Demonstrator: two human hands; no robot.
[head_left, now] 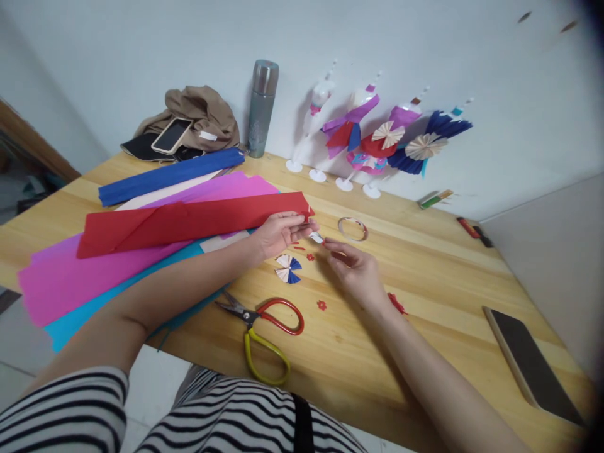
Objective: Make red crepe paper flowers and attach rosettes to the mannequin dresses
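My left hand (279, 233) and my right hand (355, 267) meet over the table, thumbs and fingers pinched together. Between their fingertips is a small white piece (316, 237), with a bit of red at my right fingertips; its exact kind is too small to tell. Just below lie a pleated blue-and-cream paper bow (288, 269) and a small red flower cutout (310, 257). Another red flower (321, 305) rests nearer me. Scissors (249, 316) with one red and one yellow handle lie spread near the front edge. A roll of tape (353, 229) sits beyond my right hand.
Red (189, 220), pink (51, 277) and blue (172, 176) paper sheets cover the left side. Several paper-dressed figures (368, 145) on white stands line the wall beside a flask (263, 110). A phone (172, 135) lies on a cap; a dark-topped slab (531, 362) is at right.
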